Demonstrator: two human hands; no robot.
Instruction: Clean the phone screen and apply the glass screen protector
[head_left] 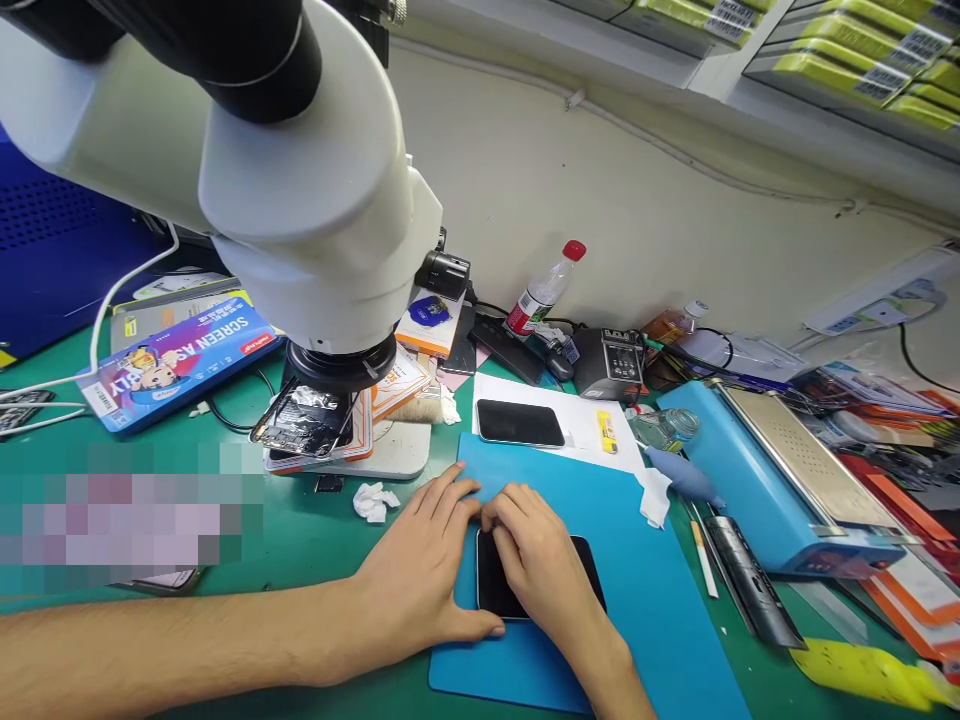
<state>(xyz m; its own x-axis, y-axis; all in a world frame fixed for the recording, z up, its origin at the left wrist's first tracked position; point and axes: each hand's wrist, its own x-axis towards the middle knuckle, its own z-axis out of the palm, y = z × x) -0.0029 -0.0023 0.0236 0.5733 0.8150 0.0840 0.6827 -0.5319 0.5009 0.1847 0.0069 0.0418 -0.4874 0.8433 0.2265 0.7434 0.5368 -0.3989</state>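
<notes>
A black phone (589,575) lies flat on a blue mat (645,590) in front of me. My left hand (420,565) rests at the phone's left edge, thumb against its near side and fingers stretched over the mat. My right hand (536,565) lies on top of the phone, fingers curled and pressing near its far left corner. Most of the screen is hidden under my right hand. A second black phone (519,422) lies on a white sheet (577,415) just beyond the mat.
A large white microscope (300,190) hangs over the left of the bench, with an opened phone (304,418) on its base. A blue heating machine (780,480) stands to the right. Bottles (544,290), boxes, a yellow lighter (607,431) and crumpled tissues (375,500) crowd the green bench.
</notes>
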